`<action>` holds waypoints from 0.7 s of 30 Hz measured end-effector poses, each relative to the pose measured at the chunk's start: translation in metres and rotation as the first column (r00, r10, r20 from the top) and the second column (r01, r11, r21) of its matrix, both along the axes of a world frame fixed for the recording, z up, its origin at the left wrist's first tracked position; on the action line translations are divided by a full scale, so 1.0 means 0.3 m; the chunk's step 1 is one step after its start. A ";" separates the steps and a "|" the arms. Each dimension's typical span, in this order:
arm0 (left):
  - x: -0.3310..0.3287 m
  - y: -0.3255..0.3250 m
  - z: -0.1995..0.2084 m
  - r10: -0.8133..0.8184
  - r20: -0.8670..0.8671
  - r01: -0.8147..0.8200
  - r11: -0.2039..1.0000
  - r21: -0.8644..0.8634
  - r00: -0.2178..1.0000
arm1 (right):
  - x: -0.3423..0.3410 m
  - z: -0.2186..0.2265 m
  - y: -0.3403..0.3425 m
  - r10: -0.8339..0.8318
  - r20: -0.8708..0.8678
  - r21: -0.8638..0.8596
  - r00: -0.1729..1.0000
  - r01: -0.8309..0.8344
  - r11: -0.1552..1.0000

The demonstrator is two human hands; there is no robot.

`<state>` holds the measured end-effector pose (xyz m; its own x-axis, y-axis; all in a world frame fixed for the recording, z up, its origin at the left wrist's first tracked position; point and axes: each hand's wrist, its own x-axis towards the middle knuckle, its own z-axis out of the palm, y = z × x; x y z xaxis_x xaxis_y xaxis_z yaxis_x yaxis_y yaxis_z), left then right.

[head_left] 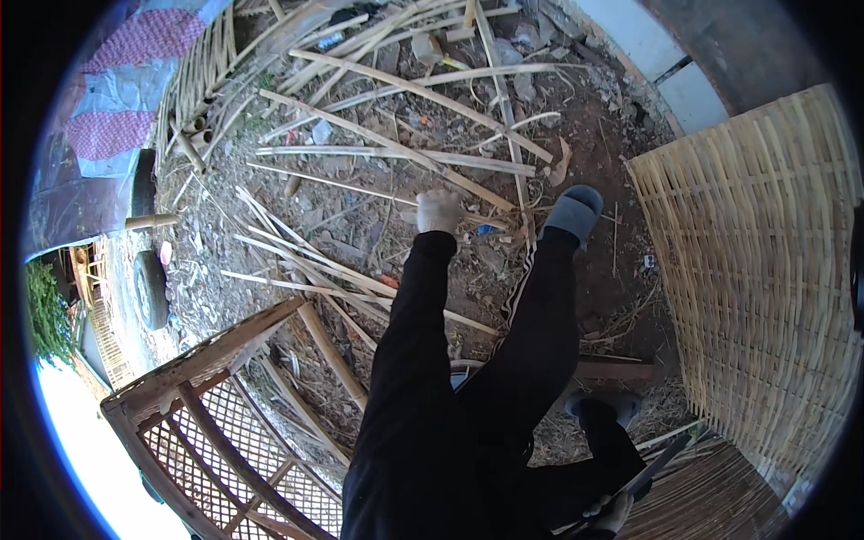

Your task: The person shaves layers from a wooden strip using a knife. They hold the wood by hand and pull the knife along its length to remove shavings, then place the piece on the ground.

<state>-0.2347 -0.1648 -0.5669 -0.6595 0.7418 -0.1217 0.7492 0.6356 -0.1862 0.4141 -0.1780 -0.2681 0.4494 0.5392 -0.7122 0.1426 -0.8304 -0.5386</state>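
Note:
My left hand (438,212), in a pale glove, is stretched out over the littered ground. Its fingers are closed round a thin bamboo strip (328,183), whose long end sticks out to the left. Low at the right edge of my lap, my right hand (615,515) is wrapped round the handle of a long dark-bladed knife (655,468). The blade points up and to the right; part of the grip is hidden in shadow. More split bamboo strips (315,265) lie below and left of my left hand.
A woven bamboo panel (756,261) stands at the right. A wooden-framed lattice piece (216,414) is at the lower left. My slippered foot (573,211) rests beside crossed bamboo strips (423,90). A tyre (150,290) and a plastic sheet (117,99) are at the left.

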 end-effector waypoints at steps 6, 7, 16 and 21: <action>-0.284 -0.091 0.374 0.346 -0.051 -0.348 0.937 -0.040 0.937 | 0.006 -0.010 -0.038 0.001 -0.137 0.101 0.991 0.013 0.995; -0.359 -0.183 0.424 0.274 -0.090 -0.264 0.959 0.106 0.958 | 0.030 -0.035 -0.045 0.010 -0.188 0.091 0.982 0.007 0.996; -0.297 0.012 1.139 -0.245 0.107 0.080 0.647 0.758 0.963 | 0.095 -0.078 -0.137 0.003 -0.370 0.284 0.929 0.110 0.953; -0.124 0.162 1.508 -0.256 0.089 0.061 0.522 0.851 0.963 | 0.079 -0.128 -0.141 0.073 -0.429 0.344 0.900 0.089 0.935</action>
